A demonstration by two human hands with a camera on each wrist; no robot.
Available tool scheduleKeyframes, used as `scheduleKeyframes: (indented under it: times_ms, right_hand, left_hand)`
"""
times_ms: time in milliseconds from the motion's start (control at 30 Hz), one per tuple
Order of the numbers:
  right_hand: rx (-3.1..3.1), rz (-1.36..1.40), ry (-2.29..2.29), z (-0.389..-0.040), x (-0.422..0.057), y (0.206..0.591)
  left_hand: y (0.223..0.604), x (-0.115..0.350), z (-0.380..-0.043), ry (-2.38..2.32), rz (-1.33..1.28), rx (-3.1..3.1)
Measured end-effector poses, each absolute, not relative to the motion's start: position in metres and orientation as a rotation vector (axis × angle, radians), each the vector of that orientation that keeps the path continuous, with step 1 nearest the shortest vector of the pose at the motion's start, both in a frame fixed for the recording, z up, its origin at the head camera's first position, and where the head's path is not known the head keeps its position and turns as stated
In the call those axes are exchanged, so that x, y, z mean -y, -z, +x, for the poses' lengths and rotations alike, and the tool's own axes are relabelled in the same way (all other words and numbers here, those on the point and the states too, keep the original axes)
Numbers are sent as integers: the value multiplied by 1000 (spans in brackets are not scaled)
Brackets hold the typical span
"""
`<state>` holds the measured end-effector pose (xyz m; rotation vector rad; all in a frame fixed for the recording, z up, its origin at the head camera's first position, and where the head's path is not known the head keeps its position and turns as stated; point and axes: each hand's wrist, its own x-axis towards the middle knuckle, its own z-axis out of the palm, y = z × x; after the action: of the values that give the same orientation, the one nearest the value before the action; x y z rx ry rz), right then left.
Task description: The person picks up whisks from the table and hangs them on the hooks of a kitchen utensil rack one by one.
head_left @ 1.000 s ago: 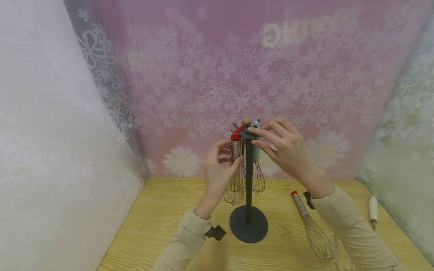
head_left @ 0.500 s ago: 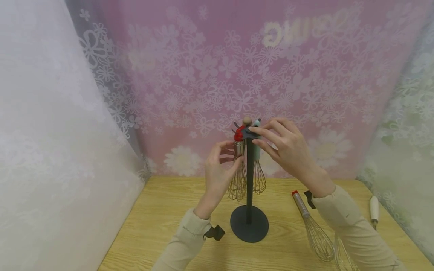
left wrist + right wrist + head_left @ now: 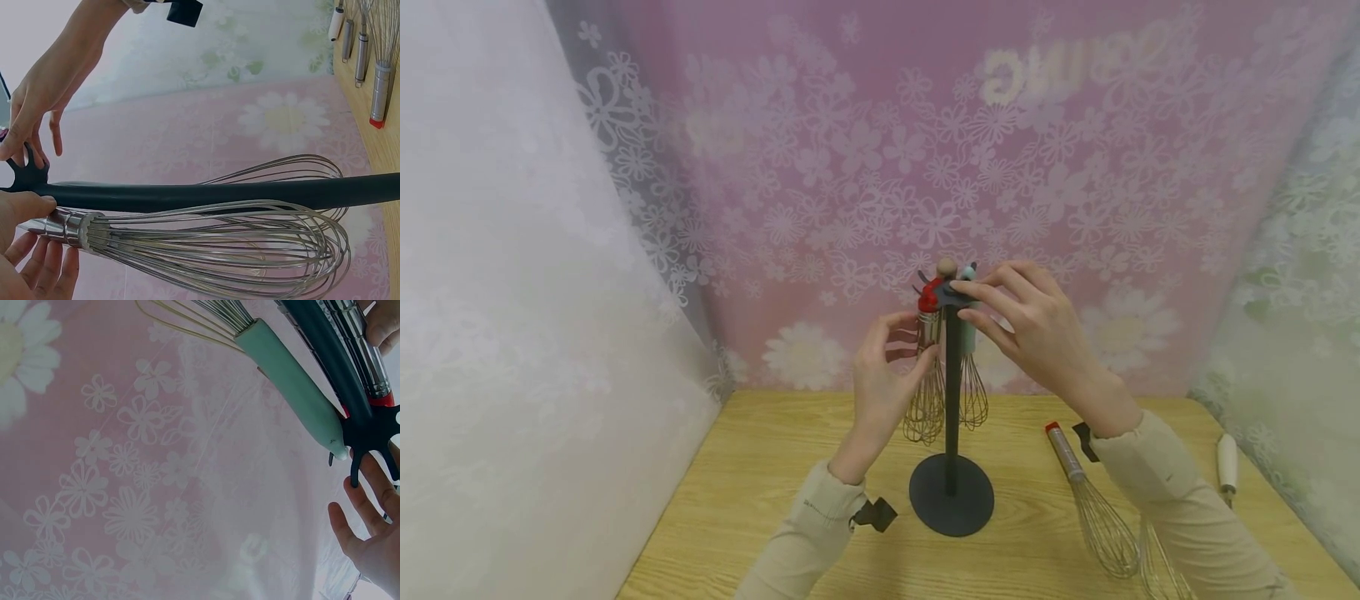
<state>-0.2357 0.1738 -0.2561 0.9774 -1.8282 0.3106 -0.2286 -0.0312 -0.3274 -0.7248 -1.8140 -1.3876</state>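
Observation:
In the head view a black stand (image 3: pixel 952 400) with a round base and hooked top stands upright. My left hand (image 3: pixel 883 375) holds a red-capped whisk (image 3: pixel 928 327) by its metal handle, thumb on one side and fingers on the other. The whisk's red end is at the hooks, its wires hanging down; whether its loop sits on a hook is hidden. My right hand (image 3: pixel 1037 325) pinches the stand's top, index finger above and thumb below. A mint-handled whisk (image 3: pixel 294 394) hangs on the stand's right side. A round wooden knob (image 3: pixel 946 268) shows behind the hooks.
On the wooden table (image 3: pixel 775 483), a red-tipped whisk (image 3: pixel 1093 508) lies to the right. Beyond my right sleeve is a white-handled utensil (image 3: pixel 1226 462). The left wrist view shows several metal-handled utensils (image 3: pixel 362 56) there. Flowered cloth (image 3: pixel 865 167) hangs behind.
The red-capped whisk has shifted right and slightly up, closer to the stand's pole, with my left hand on it. My right hand has stayed at the stand's top. The last half second shows little motion.

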Motion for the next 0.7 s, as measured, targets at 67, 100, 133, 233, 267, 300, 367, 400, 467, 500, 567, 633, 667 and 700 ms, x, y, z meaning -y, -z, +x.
scheduleKeyframes:
  times_ms: [67, 100, 133, 233, 267, 300, 367, 400, 467, 500, 567, 633, 667, 700]
  right_hand:
    - [1835, 977, -311, -236, -174, 256]
    - [1839, 978, -313, -236, -174, 256]
    - [1843, 978, -314, -236, -174, 256]
    - [1846, 984, -341, -236, -174, 256]
    - [1844, 985, -354, -236, -174, 256]
    - [1840, 984, -366, -236, -174, 256]
    - [1836, 986, -391, -236, -175, 256]
    - [1832, 986, -400, -237, -175, 256]
    - [1831, 986, -409, -237, -175, 256]
    - [1832, 986, -413, -237, -175, 256]
    - [1834, 988, -422, -237, -176, 256]
    - [1838, 989, -426, -236, -176, 256]
    - [1837, 989, -429, -236, -176, 256]
    - [1835, 991, -430, -235, -176, 256]
  left_hand:
    - [327, 32, -229, 1396, -725, 1816]
    - [326, 32, -229, 1402, -727, 1815]
    - [326, 32, -229, 1406, -729, 1815]
    - [324, 33, -229, 1415, -739, 1813]
    - [324, 33, -229, 1415, -742, 1811]
    - [323, 33, -229, 1416, -746, 1810]
    - [323, 34, -229, 1418, -753, 1808]
    - [322, 35, -229, 1417, -757, 1805]
    - [322, 36, -230, 1415, -768, 1796]
    - [321, 36, -230, 1415, -774, 1791]
    - [320, 37, -231, 1407, -792, 1777]
    - [318, 39, -233, 1396, -812, 1755]
    - [317, 40, -235, 1390, -821, 1747]
    - [316, 40, -236, 1383, -826, 1740]
